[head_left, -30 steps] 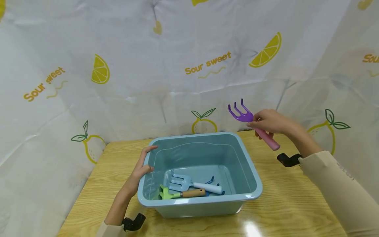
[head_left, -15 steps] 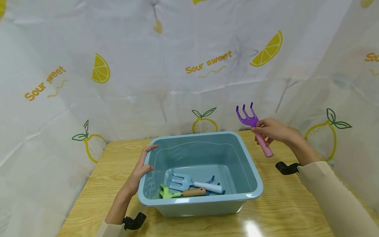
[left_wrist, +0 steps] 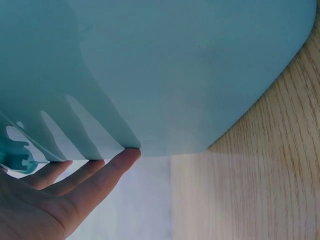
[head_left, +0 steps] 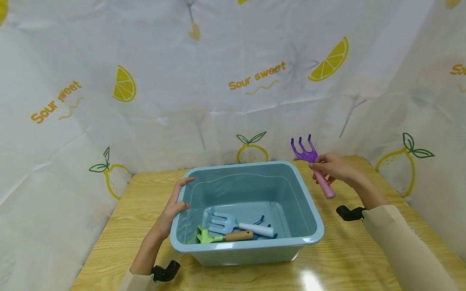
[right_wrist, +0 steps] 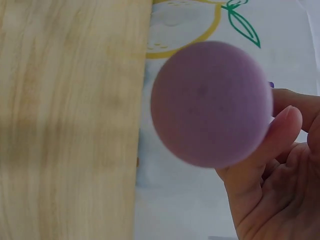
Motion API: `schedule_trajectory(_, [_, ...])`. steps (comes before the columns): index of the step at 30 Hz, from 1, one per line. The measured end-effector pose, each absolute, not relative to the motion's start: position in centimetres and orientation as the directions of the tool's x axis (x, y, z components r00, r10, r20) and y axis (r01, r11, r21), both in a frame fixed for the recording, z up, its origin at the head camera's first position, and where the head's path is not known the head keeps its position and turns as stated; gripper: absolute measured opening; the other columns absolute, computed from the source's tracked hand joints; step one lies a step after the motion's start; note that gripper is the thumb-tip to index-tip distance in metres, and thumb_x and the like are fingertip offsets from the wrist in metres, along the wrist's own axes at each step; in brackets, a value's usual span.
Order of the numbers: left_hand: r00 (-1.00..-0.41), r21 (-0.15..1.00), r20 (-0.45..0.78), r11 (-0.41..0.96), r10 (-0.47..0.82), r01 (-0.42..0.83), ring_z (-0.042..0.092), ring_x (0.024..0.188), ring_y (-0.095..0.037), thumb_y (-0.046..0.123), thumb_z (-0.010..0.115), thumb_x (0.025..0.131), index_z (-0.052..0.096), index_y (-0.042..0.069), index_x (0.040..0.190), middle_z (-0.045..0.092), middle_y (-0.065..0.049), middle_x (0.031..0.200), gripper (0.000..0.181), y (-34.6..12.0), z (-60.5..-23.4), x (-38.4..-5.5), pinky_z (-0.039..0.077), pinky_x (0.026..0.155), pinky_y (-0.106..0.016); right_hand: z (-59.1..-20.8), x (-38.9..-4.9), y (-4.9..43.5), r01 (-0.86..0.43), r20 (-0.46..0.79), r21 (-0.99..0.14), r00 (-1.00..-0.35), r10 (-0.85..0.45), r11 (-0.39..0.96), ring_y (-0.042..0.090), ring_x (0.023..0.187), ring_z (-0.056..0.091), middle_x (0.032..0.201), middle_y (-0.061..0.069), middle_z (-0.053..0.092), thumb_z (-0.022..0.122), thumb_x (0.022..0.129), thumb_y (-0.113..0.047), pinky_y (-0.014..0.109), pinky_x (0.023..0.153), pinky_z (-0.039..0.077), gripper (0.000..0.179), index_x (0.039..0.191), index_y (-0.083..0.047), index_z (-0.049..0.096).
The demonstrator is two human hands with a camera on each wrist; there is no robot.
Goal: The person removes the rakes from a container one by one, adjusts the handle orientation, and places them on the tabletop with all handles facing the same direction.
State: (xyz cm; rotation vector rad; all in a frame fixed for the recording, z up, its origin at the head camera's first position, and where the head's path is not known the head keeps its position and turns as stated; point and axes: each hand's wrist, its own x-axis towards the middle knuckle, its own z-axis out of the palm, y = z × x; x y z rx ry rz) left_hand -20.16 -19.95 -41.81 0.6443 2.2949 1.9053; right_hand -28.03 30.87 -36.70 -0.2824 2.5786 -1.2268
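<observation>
You've got wood-grain worktop (head_left: 142, 206) across the lower frame, glare (head_left: 310, 279) bottom right of centre. Behind it, white cloth (head_left: 204, 76) fills the top: yellow lemon slices (head_left: 329, 60) upper left and upper right, orange "Sour sweet" lettering (head_left: 257, 76) upper centre.

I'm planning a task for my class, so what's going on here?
A person's right hand holds a purple-and-pink hand rake by its pink handle, off to the right of the blue tub. Their left hand grips the tub's left side. In the tub lie a light-blue fork, a green-headed tool with a wooden handle, and a dark-blue tool, partly hidden. The tub stands on a wooden table.
</observation>
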Motion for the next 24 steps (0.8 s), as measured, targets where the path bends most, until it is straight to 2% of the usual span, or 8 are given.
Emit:
schedule_trajectory(10, [-0.905, 0.951, 0.203, 0.147, 0.373, 0.273, 0.026, 0.144, -0.051, 0.013, 0.041, 0.083, 0.024, 0.018, 0.157, 0.011, -0.014, 0.166, 0.076, -20.0, -41.8, -20.3, 0.045, 0.099, -0.058, -39.0, -28.7, 31.3, -0.024, -0.187, -0.788, -0.943, -0.276, 0.615, 0.018, 0.069, 0.067, 0.088, 0.014, 0.071, 0.053, 0.106, -0.022, 0.032, 0.058, 0.056, 0.033, 0.114, 0.010, 0.054])
schedule_trajectory(17, [-0.908, 0.950, 0.198, 0.155, 0.368, 0.270, 0.027, 0.145, -0.051, 0.013, 0.041, 0.083, 0.024, 0.018, 0.157, 0.011, -0.014, 0.166, 0.076, -20.0, -41.8, -20.2, 0.044, 0.100, -0.059, -40.5, -29.1, 31.7, 0.000, -0.210, -0.803, -0.936, -0.284, 0.596, 0.017, 0.070, 0.066, 0.090, 0.013, 0.073, 0.053, 0.106, -0.025, 0.032, 0.060, 0.057, 0.039, 0.116, 0.012, 0.056])
schedule_trajectory(24, [-0.910, 0.951, 0.191, 0.160, 0.367, 0.264, 0.026, 0.145, -0.050, 0.012, 0.040, 0.083, 0.025, 0.019, 0.157, 0.010, -0.014, 0.166, 0.076, -19.9, -41.7, -20.1, 0.042, 0.101, -0.059, -41.8, -29.8, 32.1, 0.067, -0.273, -0.828, -0.916, -0.294, 0.557, 0.016, 0.077, 0.066, 0.096, 0.010, 0.074, 0.055, 0.106, -0.026, 0.031, 0.068, 0.057, 0.039, 0.117, 0.011, 0.057])
